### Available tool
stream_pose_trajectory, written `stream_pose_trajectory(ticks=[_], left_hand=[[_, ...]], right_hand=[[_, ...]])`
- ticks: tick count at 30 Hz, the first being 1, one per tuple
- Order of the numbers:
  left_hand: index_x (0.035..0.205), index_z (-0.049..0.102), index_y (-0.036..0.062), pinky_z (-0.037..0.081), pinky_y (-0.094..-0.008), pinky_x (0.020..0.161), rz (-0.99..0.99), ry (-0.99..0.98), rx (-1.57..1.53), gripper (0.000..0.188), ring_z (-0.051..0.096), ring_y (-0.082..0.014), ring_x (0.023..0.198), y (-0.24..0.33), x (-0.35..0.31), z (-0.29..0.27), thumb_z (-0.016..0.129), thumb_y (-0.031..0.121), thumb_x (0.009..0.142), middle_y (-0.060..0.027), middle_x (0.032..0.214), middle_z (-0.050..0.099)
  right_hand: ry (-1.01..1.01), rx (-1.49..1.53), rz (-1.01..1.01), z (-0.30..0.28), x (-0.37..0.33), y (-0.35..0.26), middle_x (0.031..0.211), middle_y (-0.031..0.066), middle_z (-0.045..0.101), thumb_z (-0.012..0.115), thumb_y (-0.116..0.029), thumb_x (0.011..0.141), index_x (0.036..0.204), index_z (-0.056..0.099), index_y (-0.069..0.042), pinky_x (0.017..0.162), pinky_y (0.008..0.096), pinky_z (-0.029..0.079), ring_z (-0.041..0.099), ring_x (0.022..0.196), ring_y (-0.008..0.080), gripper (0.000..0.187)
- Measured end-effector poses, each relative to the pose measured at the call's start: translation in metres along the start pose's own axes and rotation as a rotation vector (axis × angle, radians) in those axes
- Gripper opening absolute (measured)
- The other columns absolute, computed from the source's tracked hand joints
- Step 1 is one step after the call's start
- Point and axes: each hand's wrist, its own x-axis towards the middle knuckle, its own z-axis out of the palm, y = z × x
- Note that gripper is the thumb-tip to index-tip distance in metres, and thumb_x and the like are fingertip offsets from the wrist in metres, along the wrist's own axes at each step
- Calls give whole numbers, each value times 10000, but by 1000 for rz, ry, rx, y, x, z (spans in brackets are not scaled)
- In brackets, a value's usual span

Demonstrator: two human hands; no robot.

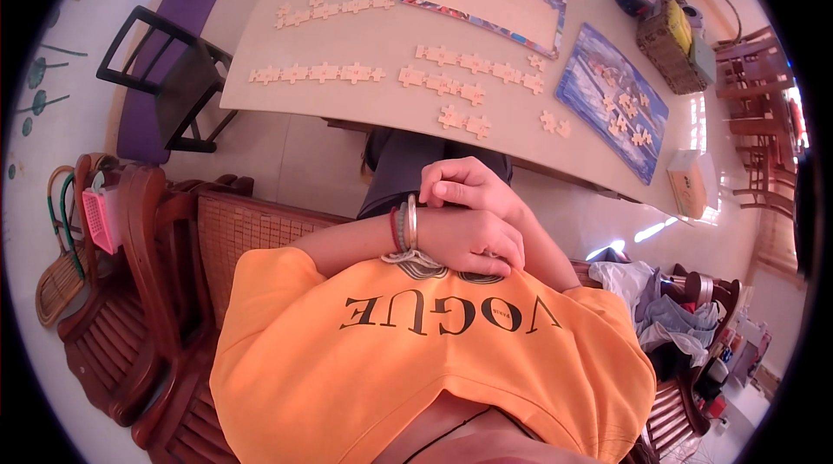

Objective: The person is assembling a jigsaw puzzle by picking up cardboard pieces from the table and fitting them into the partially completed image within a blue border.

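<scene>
My left hand (488,243) lies across the front of my orange shirt (434,325), crossed over my right forearm, its fingers loosely draped and holding nothing I can see. My right hand (468,186) is curled closed beside the silver bangle (412,221) on my left wrist; nothing shows in its fingers. Both hands rest near my lap, apart from the table (347,39). On it, beige jigsaw pieces lie in rows: one row (317,73) at left, another (482,68) at centre, a shorter row (442,86) below that, and a joined pair (464,122) near the edge.
A puzzle frame (555,26) with a colourful border lies at the far side. Right of it, a blue puzzle board (586,100) carries several loose pieces. A wicker basket (664,39) and a box (688,185) stand at right. A black chair (186,87) is at left, wooden chairs (108,351) nearer.
</scene>
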Motion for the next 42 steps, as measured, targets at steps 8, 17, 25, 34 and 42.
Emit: stream_pose_trajectory(ticks=[8,17,25,34,42], left_hand=[[1020,602,-25,451,-309,852,-45,0,7,214,563,-241,993,0,0,-5,537,121,876,-145,1046,600],[1013,600,-31,457,-303,833,-53,24,-30,220,563,-239,981,-6,-2,-4,543,133,878,-148,1030,595],[1006,599,-36,451,-301,844,-70,52,-29,212,562,-240,984,-6,-4,-4,551,119,870,-147,1033,591],[985,629,13,468,-293,808,-170,306,214,173,589,-220,944,13,-46,-47,582,83,833,-112,1017,618],[1092,563,19,442,-361,858,-758,1338,1192,311,557,-310,1008,20,-218,-152,580,172,822,-172,1071,588]], right_hand=[[89,97,29,0,-1,1,798,18,574,558,-229,887,884,602,-11,689,239,424,503,752,85,223],[88,73,40,-2,-2,3,815,31,589,535,-238,898,892,600,-8,717,247,439,530,779,101,238],[138,65,130,-3,1,5,757,28,576,530,-255,897,876,604,-10,660,230,422,514,737,89,256],[447,-184,118,-13,17,18,768,25,609,527,-145,873,857,607,6,651,235,454,552,736,65,172],[510,-1168,-218,-22,75,14,876,101,608,626,-82,744,951,587,-23,751,324,456,567,869,237,218]])
